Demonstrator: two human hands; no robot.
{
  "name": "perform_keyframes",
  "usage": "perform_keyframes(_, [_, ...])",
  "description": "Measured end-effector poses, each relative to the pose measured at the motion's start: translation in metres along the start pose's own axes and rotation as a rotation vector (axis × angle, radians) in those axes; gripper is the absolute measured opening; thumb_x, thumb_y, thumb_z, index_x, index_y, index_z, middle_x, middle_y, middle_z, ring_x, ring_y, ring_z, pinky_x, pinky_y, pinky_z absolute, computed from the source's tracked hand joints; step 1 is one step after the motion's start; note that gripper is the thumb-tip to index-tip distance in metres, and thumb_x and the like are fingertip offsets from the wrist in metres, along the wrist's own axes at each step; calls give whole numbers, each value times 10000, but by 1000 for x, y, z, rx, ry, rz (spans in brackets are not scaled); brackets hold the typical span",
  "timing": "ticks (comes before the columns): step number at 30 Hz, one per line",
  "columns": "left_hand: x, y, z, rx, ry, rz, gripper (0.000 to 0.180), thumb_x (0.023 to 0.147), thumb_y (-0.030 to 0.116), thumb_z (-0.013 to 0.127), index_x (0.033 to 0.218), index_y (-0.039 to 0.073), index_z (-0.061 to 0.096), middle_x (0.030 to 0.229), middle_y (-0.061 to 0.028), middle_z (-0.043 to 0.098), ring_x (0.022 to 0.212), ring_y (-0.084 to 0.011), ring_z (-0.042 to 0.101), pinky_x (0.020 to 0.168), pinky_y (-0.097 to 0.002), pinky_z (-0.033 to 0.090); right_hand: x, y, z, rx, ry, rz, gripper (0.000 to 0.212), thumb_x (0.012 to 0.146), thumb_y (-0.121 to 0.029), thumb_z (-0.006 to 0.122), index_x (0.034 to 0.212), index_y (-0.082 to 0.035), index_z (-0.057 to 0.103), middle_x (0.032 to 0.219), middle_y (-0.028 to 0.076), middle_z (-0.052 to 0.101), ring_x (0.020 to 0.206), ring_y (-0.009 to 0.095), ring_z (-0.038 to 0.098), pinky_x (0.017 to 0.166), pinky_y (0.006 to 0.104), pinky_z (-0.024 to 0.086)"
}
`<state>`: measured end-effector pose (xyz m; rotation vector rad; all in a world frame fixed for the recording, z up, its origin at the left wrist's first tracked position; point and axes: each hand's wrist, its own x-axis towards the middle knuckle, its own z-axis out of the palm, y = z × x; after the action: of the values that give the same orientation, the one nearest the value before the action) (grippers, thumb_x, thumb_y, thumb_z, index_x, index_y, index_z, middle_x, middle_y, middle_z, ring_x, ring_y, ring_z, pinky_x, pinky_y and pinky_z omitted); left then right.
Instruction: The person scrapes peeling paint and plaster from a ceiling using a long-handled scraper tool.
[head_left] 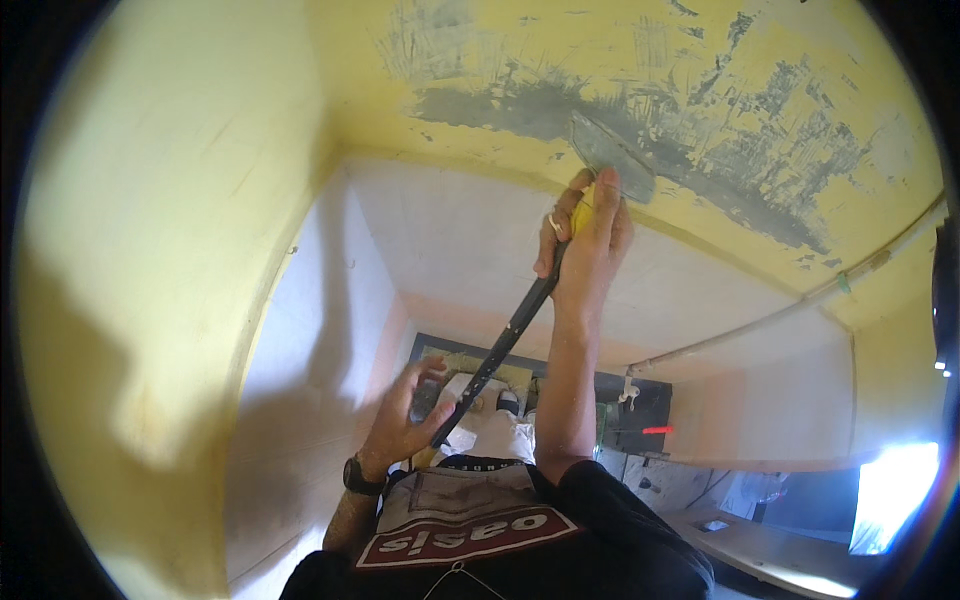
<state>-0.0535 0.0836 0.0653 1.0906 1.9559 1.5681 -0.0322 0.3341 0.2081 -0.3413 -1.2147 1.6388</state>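
A long-handled scraper (512, 335) with a broad metal blade slants up from my waist to the yellow wall (370, 105) ahead. Its blade lies at the lower border of a rough grey scraped band (535, 110). High on the tool, my right hand (590, 235) is closed around the yellow section just below the blade, with the thumb pointing up toward it. Beside the dark handle's lower end is my left hand (405, 425), its fingers apart and not wrapped around the handle. The thumb is close to the handle; whether they touch I cannot tell.
Below the yellow band the wall is whitish (470, 220). A pipe (760, 320) crosses the right side, with a tap (628, 392) below it. At lower right are a counter (770, 555) and a bright opening (895, 500). A yellow side wall (150, 250) stands left.
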Motion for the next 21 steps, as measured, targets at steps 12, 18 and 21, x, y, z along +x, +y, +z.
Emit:
perform_keyframes(12, [-63,-47,-10,-292,-326,-379,567,1015,557,502,1132,16,626,814,-34,618,725,-134,562,684,-308,464,29,15,9,45,24,103,426,1077,-429,407,951,-43,536,560,-3,376,301,113,309,289,269,245])
perform_keyframes(18, [-74,-46,-7,-163,-239,-471,472,1014,472,521,963,18,640,670,-40,587,617,-159,542,589,-328,442,34,17,9,141,28,194,463,1074,-475,386,937,-51,510,544,1,374,266,128,293,265,277,238])
perform_keyframes(21, [-70,-37,-10,-37,-222,-453,438,1007,431,525,934,13,634,632,-77,575,575,-190,538,573,-344,440,35,15,11,151,42,206,471,1075,-483,376,928,-53,501,535,3,370,253,134,288,252,282,233])
